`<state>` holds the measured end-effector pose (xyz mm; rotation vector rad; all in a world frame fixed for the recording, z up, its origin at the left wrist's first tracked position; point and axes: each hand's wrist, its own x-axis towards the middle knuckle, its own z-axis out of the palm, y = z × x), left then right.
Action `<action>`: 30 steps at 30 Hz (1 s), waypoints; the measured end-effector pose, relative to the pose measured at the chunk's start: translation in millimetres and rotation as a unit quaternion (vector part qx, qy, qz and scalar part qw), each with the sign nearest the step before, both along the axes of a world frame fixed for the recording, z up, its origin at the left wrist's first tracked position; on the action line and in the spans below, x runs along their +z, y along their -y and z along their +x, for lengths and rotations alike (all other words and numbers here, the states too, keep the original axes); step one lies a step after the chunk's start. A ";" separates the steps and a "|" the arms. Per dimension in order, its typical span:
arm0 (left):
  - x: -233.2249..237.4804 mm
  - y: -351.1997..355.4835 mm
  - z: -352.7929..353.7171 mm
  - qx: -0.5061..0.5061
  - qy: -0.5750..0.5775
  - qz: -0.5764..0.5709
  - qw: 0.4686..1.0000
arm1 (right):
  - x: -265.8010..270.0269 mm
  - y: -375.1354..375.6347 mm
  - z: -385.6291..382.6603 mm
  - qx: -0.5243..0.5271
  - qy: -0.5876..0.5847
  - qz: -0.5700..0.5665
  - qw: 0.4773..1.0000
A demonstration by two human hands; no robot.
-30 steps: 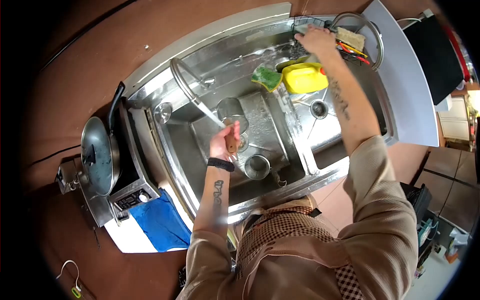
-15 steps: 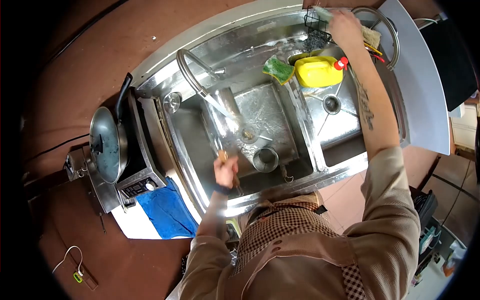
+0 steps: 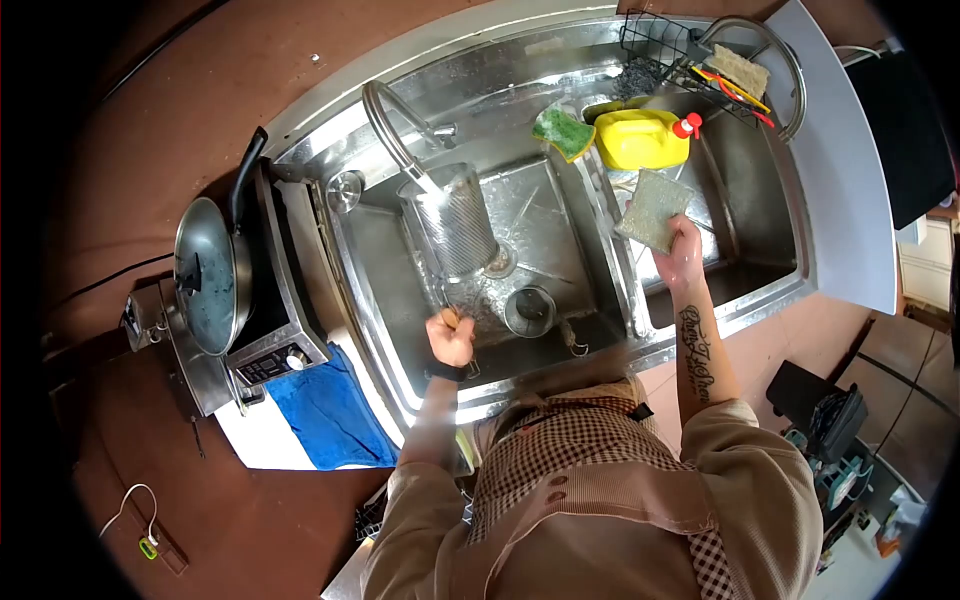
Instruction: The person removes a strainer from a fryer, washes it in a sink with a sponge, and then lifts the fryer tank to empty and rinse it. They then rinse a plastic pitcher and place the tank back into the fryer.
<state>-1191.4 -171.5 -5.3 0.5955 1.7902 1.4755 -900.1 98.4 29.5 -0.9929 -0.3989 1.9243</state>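
My left hand (image 3: 451, 336) is closed around the wooden handle of a cylindrical metal mesh strainer (image 3: 452, 232). The strainer is in the left sink basin, under the tap's spout (image 3: 418, 178), and water runs onto it. In my right hand (image 3: 682, 252) is a flat grey-green scouring pad (image 3: 652, 208), pinched at its lower right corner above the right basin. A small round metal cup (image 3: 530, 312) rests in the left basin, near the strainer. Just beyond the pad stands a yellow bottle with a red cap (image 3: 642, 140).
A green and yellow sponge (image 3: 565, 132) sits on the divider by the bottle. A black wire rack (image 3: 655, 40) and a beige sponge (image 3: 738, 70) are at the far right corner. To the left are a lidded pan (image 3: 212, 275) and a blue cloth (image 3: 332, 408).
My right hand has come back from the rack to above the right basin, with the scouring pad now clearly visible in it. The strainer has shifted slightly and turned under the spout.
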 end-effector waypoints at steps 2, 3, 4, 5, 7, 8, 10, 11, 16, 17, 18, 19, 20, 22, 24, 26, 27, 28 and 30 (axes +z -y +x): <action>2.7 -6.3 -3.6 -0.013 0.057 0.013 0.998 | 13.0 1.3 0.1 0.037 -0.052 0.017 0.998; 3.6 -6.8 -3.3 -0.015 0.061 0.012 0.998 | 16.6 0.5 2.7 0.046 -0.070 0.018 0.996; 5.2 -6.8 -3.9 -0.017 0.064 0.010 0.998 | 19.1 -0.8 5.5 0.055 -0.090 0.018 0.994; 6.5 -8.0 -3.6 -0.023 0.055 0.008 0.998 | 19.4 -1.9 5.6 0.064 -0.110 0.019 0.992; 9.1 -11.6 1.9 -0.035 0.040 0.004 0.999 | 17.1 -3.9 1.8 0.062 -0.092 0.033 0.993; 11.0 -15.2 5.0 -0.020 0.021 -0.008 1.000 | 16.1 -7.4 5.1 0.056 -0.078 0.043 0.994; 24.8 -21.8 16.3 0.010 -0.011 -0.033 0.999 | 8.8 -13.9 14.3 0.024 -0.073 0.040 0.996; 28.9 -18.7 18.0 -0.004 -0.057 -0.033 0.998 | 5.0 -16.8 18.1 0.009 -0.060 0.038 0.997; 35.8 43.1 10.3 -0.073 -0.226 -0.146 0.960 | -51.9 -61.1 44.8 -0.094 0.065 -0.042 0.993; 30.4 57.7 10.3 -0.042 -0.175 -0.114 0.977 | -64.6 -78.0 51.0 -0.113 0.036 -0.074 0.990; 24.7 68.3 11.2 -0.009 -0.124 -0.082 0.989 | -72.0 -94.9 52.5 -0.123 0.046 -0.073 0.989; 33.6 69.5 12.9 0.040 0.003 -0.070 0.997 | -78.1 -112.2 50.5 -0.133 0.055 -0.071 0.987; 32.3 83.3 11.2 0.022 -0.060 -0.090 0.994 | -85.8 -128.9 49.4 -0.142 0.063 -0.071 0.985; 24.0 104.4 8.4 0.056 -0.080 -0.038 0.995 | -100.6 -164.4 44.5 -0.137 0.034 -0.062 0.988; 27.3 119.8 7.1 0.072 -0.052 -0.022 0.996 | -66.0 -177.1 38.0 -0.058 -0.020 -0.069 0.996; 37.9 115.9 8.9 0.079 -0.102 -0.028 0.991 | -41.8 -183.4 30.6 0.009 -0.041 -0.088 0.995; 40.3 116.8 9.0 0.085 -0.109 -0.040 0.990 | -40.4 -191.5 29.1 0.036 -0.035 -0.102 0.993; 40.8 117.6 9.0 0.090 -0.116 -0.051 0.988 | -40.8 -201.8 28.5 0.064 -0.029 -0.116 0.991; 35.2 124.1 10.3 0.104 -0.105 -0.060 0.987 | -57.7 -213.7 33.6 0.065 0.023 -0.090 0.994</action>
